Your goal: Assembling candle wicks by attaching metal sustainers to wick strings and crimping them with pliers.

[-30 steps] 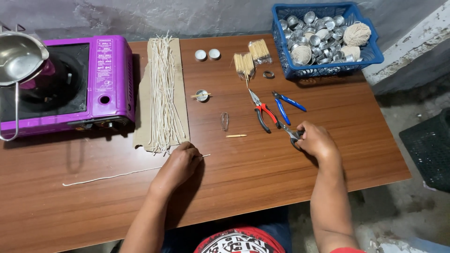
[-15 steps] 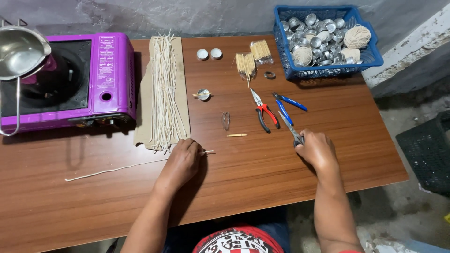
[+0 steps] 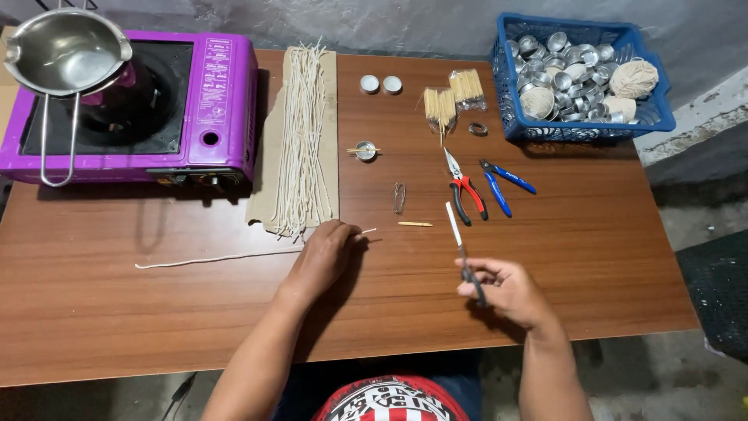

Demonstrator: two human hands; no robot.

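Pinning the string (image 3: 214,257) near the table's (image 3: 117,327) front edge, the left hand (image 3: 327,253) pinches its end. The right hand (image 3: 502,288), fingers closed round the scissors (image 3: 461,249), should probably cut square beside those fingertips.

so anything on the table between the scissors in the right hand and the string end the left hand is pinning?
Nothing visible. The right hand holds the scissors raised, blades pointing away. The left hand presses the white string, whose end pokes out past the fingers. Only bare tabletop lies between; the small wooden stick lies farther back.
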